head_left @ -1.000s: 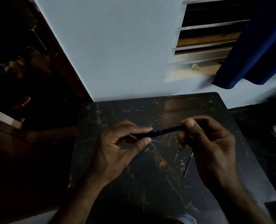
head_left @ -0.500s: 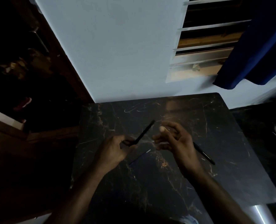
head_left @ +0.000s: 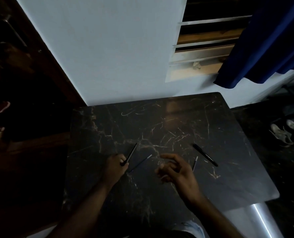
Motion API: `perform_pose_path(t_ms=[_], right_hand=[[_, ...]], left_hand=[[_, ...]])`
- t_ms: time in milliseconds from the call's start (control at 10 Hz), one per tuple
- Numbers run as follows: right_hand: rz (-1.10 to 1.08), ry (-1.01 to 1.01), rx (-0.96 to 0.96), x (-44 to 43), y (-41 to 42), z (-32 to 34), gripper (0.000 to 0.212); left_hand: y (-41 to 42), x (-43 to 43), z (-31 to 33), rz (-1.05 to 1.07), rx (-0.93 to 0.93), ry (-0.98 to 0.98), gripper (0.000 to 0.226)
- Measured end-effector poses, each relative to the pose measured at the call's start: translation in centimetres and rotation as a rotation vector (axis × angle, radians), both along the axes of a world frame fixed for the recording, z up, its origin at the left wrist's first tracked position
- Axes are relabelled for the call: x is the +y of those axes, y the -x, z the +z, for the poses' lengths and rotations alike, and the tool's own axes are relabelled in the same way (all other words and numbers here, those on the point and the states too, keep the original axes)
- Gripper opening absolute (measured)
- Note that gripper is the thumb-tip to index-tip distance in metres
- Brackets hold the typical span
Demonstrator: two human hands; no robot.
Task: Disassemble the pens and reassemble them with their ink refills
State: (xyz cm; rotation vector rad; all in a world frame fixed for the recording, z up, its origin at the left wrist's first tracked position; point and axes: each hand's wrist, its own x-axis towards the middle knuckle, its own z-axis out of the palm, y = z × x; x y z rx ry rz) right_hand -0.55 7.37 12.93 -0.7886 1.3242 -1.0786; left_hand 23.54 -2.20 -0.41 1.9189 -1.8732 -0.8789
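My left hand (head_left: pixel 116 166) is closed around the near end of a slim black pen barrel (head_left: pixel 132 152), which points up and away over the dark marble table (head_left: pixel 177 121). Just right of that hand a thin ink refill (head_left: pixel 140 163) lies on the table. My right hand (head_left: pixel 175 170) hovers with fingers spread and nothing visible in it. Beside its fingers lies a second short refill (head_left: pixel 195 163). Farther right a whole black pen (head_left: pixel 205 155) rests diagonally on the table, apart from both hands.
A pale wall (head_left: pixel 108 57) rises behind the table. A louvred window (head_left: pixel 203 45) and blue curtain (head_left: pixel 263 40) are at upper right. Shoes (head_left: pixel 283 133) lie on the dark floor to the right. Dark wooden furniture (head_left: pixel 22 100) stands at left.
A second ago both hands held one pen together. They have since pulled apart; my left hand keeps the barrel and has lowered toward the table, my right hand has opened and drawn back.
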Motion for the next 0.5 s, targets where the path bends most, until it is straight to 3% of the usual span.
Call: perform_pose_path(t_ms=[500], right_hand=[[0.033, 0.036, 0.02, 1.4, -0.1, 0.0, 0.025]], left_hand=[[1.0, 0.7, -1.2, 0.029, -0.015, 0.027, 0.022]])
